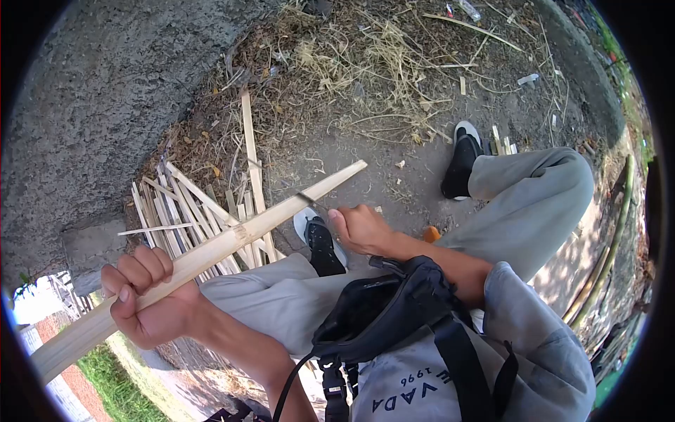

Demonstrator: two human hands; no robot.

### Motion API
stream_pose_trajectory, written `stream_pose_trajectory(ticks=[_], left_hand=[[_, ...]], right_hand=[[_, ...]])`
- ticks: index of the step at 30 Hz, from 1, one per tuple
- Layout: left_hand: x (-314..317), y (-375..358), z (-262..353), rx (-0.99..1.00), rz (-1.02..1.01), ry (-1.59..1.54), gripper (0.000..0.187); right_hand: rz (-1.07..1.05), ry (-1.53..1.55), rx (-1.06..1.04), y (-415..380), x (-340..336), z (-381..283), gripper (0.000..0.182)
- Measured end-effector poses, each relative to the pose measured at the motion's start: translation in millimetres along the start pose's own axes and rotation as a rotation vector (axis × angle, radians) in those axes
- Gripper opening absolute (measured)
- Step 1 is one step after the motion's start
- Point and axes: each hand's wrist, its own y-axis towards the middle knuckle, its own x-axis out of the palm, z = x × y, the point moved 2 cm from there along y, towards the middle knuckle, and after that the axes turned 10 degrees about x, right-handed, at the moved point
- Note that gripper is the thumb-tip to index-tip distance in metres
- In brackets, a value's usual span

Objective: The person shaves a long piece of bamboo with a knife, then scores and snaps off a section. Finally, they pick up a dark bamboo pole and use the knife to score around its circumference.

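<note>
A long, pale bamboo strip [239,235] runs diagonally from the lower left edge to the middle of the view. My left hand [151,299] is closed around its lower part, fingers wrapped over it. My right hand [362,228] is closed on a knife, whose handle is mostly hidden in the fist. The dark knife blade [307,200], slightly blurred, lies across the strip's upper part and seems to touch it. A thin tan-brown node mark shows midway along the strip.
Several split bamboo strips [169,211] lie piled beside a rough concrete wall [119,105] on the left. Dry shavings [394,63] litter the ground ahead. My sandalled feet stand apart, and a black waist bag [373,309] rests on my lap. Green poles [612,239] lie at right.
</note>
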Motion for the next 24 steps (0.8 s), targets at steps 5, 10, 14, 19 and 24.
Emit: stream_pose_trajectory(ticks=[5, 10, 14, 19, 24], left_hand=[[3.8, 2.4, -0.6, 0.019, -0.039, -0.074, 0.027], [15.9, -15.7, 4.2, 0.034, -0.057, -0.051, 0.027], [14.1, -18.8, 8.9, 0.039, -0.107, -0.095, 0.026], [10.9, -16.3, 6.4, 0.03, -0.119, -0.104, 0.027], [13.2, -11.8, 5.5, 0.032, -0.092, -0.117, 0.027]], right_hand=[[0.086, -0.042, 0.11, 32.1, 2.5, 38.5, 0.053], [0.148, 0.028, -0.119, -6.0, 9.2, -4.5, 0.055], [0.078, -0.107, 0.155, 53.8, 16.8, 76.0, 0.047], [0.121, -0.035, -0.102, -2.1, -5.0, -4.1, 0.051], [0.08, -0.082, 0.175, 39.3, 20.4, 83.9, 0.052]])
